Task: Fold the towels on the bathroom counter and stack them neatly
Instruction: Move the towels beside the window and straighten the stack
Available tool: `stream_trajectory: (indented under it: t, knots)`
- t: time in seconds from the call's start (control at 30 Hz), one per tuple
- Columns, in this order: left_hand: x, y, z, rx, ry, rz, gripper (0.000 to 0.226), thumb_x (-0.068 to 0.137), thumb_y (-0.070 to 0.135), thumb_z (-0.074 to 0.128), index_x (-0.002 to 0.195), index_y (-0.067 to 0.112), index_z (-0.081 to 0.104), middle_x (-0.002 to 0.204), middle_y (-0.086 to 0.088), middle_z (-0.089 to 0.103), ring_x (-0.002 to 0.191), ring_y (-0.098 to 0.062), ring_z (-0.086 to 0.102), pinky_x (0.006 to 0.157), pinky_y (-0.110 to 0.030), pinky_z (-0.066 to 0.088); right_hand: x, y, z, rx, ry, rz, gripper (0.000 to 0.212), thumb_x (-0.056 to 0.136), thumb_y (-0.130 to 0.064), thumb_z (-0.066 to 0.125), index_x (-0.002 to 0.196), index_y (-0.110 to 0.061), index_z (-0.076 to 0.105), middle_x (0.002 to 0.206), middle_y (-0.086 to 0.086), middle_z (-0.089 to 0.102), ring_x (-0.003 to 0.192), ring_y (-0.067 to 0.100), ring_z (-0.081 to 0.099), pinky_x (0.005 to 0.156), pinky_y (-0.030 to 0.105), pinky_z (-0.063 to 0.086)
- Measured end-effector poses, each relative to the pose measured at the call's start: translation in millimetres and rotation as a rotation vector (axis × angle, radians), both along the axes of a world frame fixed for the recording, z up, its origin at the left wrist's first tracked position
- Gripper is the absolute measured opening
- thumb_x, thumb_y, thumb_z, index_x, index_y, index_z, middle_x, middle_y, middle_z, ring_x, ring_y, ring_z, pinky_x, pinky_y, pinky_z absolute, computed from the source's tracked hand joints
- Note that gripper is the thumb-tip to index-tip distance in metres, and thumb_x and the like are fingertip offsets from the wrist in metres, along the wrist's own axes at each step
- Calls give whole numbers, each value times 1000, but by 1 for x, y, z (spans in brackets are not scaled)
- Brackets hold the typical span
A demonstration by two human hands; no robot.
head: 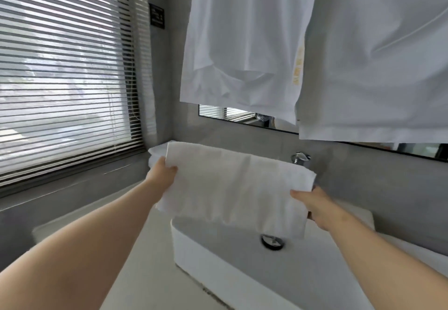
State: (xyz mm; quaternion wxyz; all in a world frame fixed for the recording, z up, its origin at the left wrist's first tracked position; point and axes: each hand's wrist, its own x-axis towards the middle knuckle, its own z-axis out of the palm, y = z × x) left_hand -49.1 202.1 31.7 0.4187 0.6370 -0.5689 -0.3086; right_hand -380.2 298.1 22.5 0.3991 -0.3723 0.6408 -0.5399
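Note:
A white towel (230, 186), folded over on itself, hangs in the air above the sink basin. My left hand (161, 173) grips its left edge near the top corner. My right hand (312, 204) pinches its right edge lower down. The towel sags a little between the two hands. Behind the left corner, a lump of more white towel (156, 151) rests on the counter in the far corner by the window; most of it is hidden.
A white rectangular sink basin (194, 256) with a chrome drain (272, 242) sits on the pale counter (135, 249). A chrome tap (301, 159) stands behind the towel. White sheets (315, 55) hang over the mirror. A blinded window (63, 72) fills the left.

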Motion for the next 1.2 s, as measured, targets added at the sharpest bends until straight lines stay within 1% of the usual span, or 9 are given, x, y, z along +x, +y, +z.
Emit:
stream_trajectory:
  t: [0.13,0.23,0.37,0.57,0.7,0.8,0.93,1.03,1.2]
  knots:
    - [66,-29,-11,17,-30,37,31,76,25,45,101,13,60,96,-13,66,86,-32,63,75,-39,52,55,-27,-3,-17,8,33,22,88,-1,60,107,-12,58,97,11,63,71,20,59,59,29,45]
    - [95,-19,-3,23,2,70,27,80,27,47,102,14,56,99,-13,64,88,-32,62,76,-38,52,89,-44,-8,-19,26,52,23,89,-3,60,111,-10,57,99,12,62,72,19,59,58,28,43]
    - [121,-11,5,0,4,133,16,93,22,46,107,15,47,101,-11,57,94,-30,56,80,-37,44,126,-60,-12,-42,49,63,25,88,-6,60,113,-6,57,97,13,63,82,28,61,71,35,50]
    - [152,-27,7,-33,-31,151,24,95,23,43,117,15,47,107,-13,57,97,-31,55,86,-38,44,163,-87,-12,-76,81,58,22,89,-8,59,111,-10,56,102,13,62,95,32,61,89,46,50]
    - [157,-42,2,-49,-59,192,21,96,23,40,115,16,44,100,-14,56,88,-32,55,77,-37,44,173,-110,-8,-90,108,73,17,89,-7,58,104,-14,54,102,13,62,95,31,61,89,46,50]
    - [157,-56,-3,-42,-86,215,19,96,23,39,111,13,43,97,-14,55,82,-31,53,73,-36,42,173,-129,-5,-91,140,93,20,89,-9,58,108,-15,54,107,13,62,100,32,61,91,47,49]
    - [156,-86,-2,-45,-91,207,24,96,22,40,118,13,45,104,-15,57,85,-30,52,73,-33,40,171,-156,-3,-85,174,99,27,90,-10,57,117,-11,56,107,12,62,101,32,61,89,42,50]
    - [150,-109,-4,-21,-101,190,26,96,22,41,120,14,45,109,-14,57,88,-28,51,76,-32,39,166,-176,-6,-51,183,74,26,89,-11,59,115,-5,59,103,13,63,97,31,62,88,43,50]
    - [154,-143,-18,11,-128,186,21,95,22,40,114,15,44,103,-14,58,89,-31,56,78,-37,44,168,-203,-8,-42,188,81,22,87,-14,63,108,-10,60,100,11,64,92,29,61,80,37,49]
